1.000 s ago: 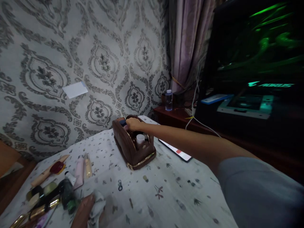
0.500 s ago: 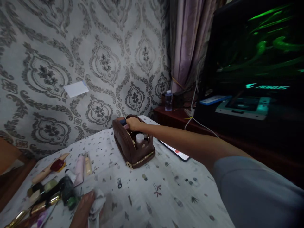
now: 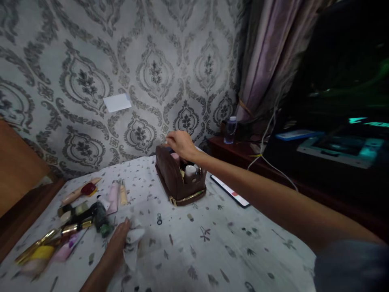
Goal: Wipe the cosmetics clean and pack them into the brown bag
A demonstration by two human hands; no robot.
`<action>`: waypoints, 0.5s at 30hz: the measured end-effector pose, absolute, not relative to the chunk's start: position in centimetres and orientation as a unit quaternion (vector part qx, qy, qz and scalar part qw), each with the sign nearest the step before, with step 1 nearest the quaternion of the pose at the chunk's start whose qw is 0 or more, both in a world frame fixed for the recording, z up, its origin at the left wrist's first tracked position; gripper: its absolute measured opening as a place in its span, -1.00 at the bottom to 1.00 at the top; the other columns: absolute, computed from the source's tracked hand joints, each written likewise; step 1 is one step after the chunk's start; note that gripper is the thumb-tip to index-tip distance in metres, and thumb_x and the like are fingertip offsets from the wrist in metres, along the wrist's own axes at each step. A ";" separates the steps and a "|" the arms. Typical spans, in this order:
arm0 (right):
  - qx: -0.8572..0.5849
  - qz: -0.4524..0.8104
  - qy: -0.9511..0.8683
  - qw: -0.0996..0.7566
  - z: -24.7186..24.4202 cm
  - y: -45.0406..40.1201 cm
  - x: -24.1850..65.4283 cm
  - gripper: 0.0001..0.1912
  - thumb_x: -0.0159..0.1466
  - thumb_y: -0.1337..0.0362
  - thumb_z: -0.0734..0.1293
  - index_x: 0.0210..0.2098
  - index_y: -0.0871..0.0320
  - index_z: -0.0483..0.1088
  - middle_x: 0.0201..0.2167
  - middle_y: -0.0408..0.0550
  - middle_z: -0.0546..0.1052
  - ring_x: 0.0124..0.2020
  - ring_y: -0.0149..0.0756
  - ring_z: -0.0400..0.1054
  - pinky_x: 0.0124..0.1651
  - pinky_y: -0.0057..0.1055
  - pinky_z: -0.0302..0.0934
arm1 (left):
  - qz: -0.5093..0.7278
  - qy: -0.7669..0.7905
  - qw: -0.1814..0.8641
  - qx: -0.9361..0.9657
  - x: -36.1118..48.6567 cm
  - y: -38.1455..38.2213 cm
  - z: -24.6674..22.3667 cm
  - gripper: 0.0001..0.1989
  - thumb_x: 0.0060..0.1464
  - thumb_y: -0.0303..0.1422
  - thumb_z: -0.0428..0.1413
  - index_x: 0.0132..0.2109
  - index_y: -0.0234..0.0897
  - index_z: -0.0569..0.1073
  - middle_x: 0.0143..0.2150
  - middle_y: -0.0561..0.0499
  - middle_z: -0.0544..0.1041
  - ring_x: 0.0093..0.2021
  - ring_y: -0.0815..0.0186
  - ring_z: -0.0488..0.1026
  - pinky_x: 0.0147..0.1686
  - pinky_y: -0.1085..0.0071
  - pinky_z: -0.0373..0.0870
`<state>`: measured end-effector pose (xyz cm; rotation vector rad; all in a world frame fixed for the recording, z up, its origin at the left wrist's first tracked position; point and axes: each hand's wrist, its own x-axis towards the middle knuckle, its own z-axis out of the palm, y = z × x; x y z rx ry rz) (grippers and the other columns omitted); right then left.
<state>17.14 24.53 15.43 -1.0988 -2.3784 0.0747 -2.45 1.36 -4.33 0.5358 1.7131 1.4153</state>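
Brown bag [image 3: 169,172] could tip
A bump from the right hand [image 3: 184,145] might do it; curled fingers, grip unclear. Left hand [image 3: 114,245] holds tissue [image 3: 135,235].

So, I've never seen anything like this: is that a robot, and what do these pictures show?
There's no robot: these are a person's two bare hands. All the pictures come from one camera worn on the head, looking forward and down.

The right hand is over an open brown leather-look bag with gold zips. The left hand is at some crumpled white tissue. I can't tell whether either hand grips anything.

On the white patterned cloth lie a pale pink tube, a beige tube and other small containers, with a flat lit-screen device beyond the bag.
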 end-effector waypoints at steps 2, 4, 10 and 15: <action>-0.329 0.073 -0.884 0.324 13.5 21.4 16.7 -0.72 0.37 0.30 0.18 -0.25 0.22 0.51 -0.35 -0.01 0.57 -0.31 -0.31 0.38 -0.23 -0.46 0.09 | 0.577 0.650 0.466 0.168 -1.9 1.5 -3.7 -0.41 -0.26 0.18 0.26 -0.30 -0.23 0.44 -0.46 0.00 0.54 -0.35 0.13 0.55 -0.42 0.32 0.46; -0.255 0.136 -0.902 0.320 10.3 18.2 16.0 -0.72 0.35 0.23 0.24 -0.42 0.20 0.46 -0.49 -0.09 0.49 -0.45 -0.39 0.29 -0.35 -0.47 0.01 | 0.585 0.608 0.504 0.183 -1.4 1.6 -3.0 -0.43 -0.24 0.16 0.27 -0.31 -0.25 0.45 -0.52 0.02 0.50 -0.41 0.16 0.53 -0.47 0.36 0.41; -0.213 0.373 -0.851 0.304 0.2 12.3 12.2 -0.46 0.28 0.02 0.23 -0.73 0.15 0.12 -0.73 -0.23 0.08 -0.62 -0.47 -0.03 -0.48 -0.44 -0.18 | 0.603 0.532 0.490 0.338 -1.5 1.6 -2.6 -0.58 -0.14 -0.02 0.29 -0.46 -0.32 0.43 -0.58 0.10 0.38 -0.55 0.41 0.31 -0.52 0.51 0.19; -0.250 0.541 -0.734 0.325 -3.1 11.5 8.4 -0.40 0.19 -0.21 0.17 -0.73 0.10 0.11 -0.77 -0.25 0.06 -0.66 -0.46 -0.05 -0.57 -0.46 -0.12 | 0.598 0.540 0.464 0.369 -1.8 1.7 -2.8 -0.56 -0.12 0.00 0.25 -0.43 -0.35 0.42 -0.54 0.11 0.35 -0.55 0.45 0.25 -0.52 0.52 0.15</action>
